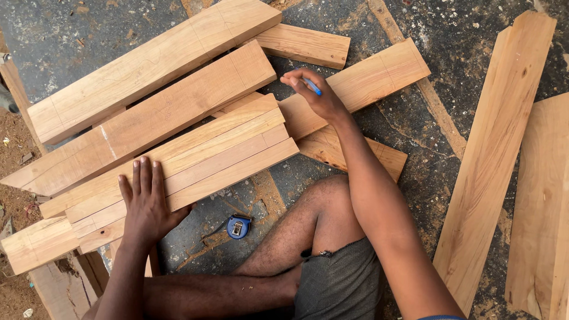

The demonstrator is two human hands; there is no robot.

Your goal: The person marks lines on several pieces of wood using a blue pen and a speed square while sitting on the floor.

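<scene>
My left hand (pixel 145 201) lies flat, fingers spread, on a group of several light wooden planks (pixel 195 163) laid side by side on the floor. My right hand (pixel 314 95) holds a blue pen (pixel 312 87) just past the far end of those planks, above another plank (pixel 379 74). Two thicker planks (pixel 148 65) lie behind the group, with faint pencil lines across their ends. My bare legs are folded on the floor below the planks.
A blue tape measure (pixel 238 227) rests on the dark concrete floor (pixel 444 35) beside my knee. Two long boards (pixel 495 148) lie at the right. More offcuts lie at the lower left, next to sandy ground.
</scene>
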